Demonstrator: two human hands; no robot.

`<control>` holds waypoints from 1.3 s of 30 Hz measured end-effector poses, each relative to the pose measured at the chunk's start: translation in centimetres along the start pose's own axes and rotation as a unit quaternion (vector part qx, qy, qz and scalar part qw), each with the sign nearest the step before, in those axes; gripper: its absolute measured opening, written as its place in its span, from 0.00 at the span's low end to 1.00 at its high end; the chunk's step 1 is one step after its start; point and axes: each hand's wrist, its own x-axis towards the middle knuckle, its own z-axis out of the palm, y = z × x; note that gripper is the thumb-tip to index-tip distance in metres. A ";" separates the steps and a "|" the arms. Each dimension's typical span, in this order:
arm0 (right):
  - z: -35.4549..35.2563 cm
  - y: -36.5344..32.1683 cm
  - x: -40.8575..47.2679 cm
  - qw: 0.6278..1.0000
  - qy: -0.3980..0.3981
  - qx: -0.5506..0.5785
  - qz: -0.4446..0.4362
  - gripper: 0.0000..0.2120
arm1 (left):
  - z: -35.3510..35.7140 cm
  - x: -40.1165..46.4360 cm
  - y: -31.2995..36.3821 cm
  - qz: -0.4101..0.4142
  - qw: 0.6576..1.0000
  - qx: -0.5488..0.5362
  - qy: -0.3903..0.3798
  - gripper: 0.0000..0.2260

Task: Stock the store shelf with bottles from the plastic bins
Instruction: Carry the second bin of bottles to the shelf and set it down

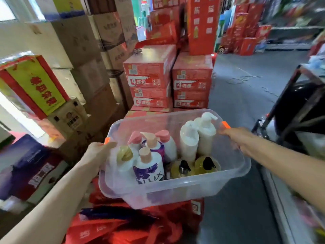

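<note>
Both hands, left hand and right hand, grip the plastic bin rim.

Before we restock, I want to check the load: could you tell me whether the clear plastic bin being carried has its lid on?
No: the clear plastic bin is open on top, with pump bottles standing uncovered inside.
</note>
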 end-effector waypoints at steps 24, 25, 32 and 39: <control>-20.6 35.1 -29.9 0.892 0.327 0.192 0.244 0.10 | 20.8 -21.3 -4.2 0.186 0.891 0.129 -0.395 0.07; -20.3 35.9 -31.8 0.878 0.352 0.198 0.257 0.10 | 21.6 -21.8 -4.5 0.194 0.878 0.144 -0.414 0.08; -14.9 37.0 -45.6 0.776 0.479 0.275 0.303 0.17 | 25.3 -27.3 -4.5 0.262 0.794 0.233 -0.497 0.13; -10.1 39.5 -58.1 0.706 0.552 0.297 0.328 0.10 | 26.5 -35.9 -6.5 0.284 0.688 0.258 -0.616 0.09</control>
